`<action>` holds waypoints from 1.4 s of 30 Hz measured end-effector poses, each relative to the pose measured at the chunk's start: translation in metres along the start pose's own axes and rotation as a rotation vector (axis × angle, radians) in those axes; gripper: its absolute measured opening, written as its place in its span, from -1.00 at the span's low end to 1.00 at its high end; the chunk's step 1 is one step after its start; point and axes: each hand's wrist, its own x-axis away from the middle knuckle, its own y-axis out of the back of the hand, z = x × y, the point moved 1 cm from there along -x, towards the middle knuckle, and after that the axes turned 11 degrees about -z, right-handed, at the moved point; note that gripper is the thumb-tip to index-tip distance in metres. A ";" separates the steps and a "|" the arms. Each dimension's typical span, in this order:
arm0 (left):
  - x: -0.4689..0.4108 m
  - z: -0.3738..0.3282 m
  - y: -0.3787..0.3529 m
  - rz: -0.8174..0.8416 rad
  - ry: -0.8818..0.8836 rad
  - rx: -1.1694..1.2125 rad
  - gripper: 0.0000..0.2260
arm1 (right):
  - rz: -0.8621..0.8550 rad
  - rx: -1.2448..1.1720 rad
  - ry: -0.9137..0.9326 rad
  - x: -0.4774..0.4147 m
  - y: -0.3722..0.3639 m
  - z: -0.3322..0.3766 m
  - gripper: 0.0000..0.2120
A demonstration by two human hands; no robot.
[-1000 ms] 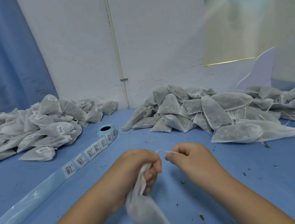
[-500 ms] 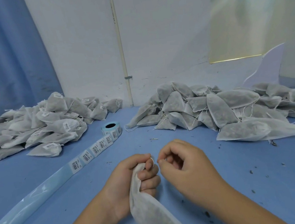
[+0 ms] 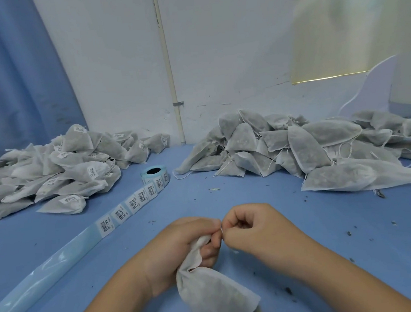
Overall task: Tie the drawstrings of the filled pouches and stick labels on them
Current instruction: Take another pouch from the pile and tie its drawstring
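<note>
Gripping the gathered neck of a filled pouch (image 3: pixel 212 297), the left hand (image 3: pixel 182 246) holds it over the near middle of the bench (image 3: pixel 277 194). The right hand (image 3: pixel 258 228) pinches the drawstring (image 3: pixel 221 230) at the neck. The label roll (image 3: pixel 154 174) lies behind, between the left pile (image 3: pixel 52 174) and the right pile (image 3: pixel 303 147).

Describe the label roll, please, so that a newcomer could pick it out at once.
Follow the white pipe down the wall to the blue table, between the labelled pouch heap and the unlabelled heap. There lies the label roll: the only pale-blue ring, trailing a strip of barcode stickers toward the left.
</note>
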 end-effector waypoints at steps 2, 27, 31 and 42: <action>0.002 -0.003 0.001 -0.010 -0.020 -0.058 -0.76 | 0.023 0.004 -0.008 0.001 0.001 0.002 -0.74; 0.004 -0.004 -0.005 -0.397 -0.233 -0.293 -0.71 | 0.014 -0.221 -0.169 -0.007 0.002 -0.011 -0.90; 0.004 -0.002 -0.004 -0.385 -0.229 -0.336 -0.71 | -0.104 -0.029 -0.044 -0.004 -0.002 -0.011 -0.81; 0.005 -0.001 -0.003 -0.240 -0.213 -0.382 -0.72 | -0.115 0.165 0.096 0.002 -0.009 -0.011 -0.84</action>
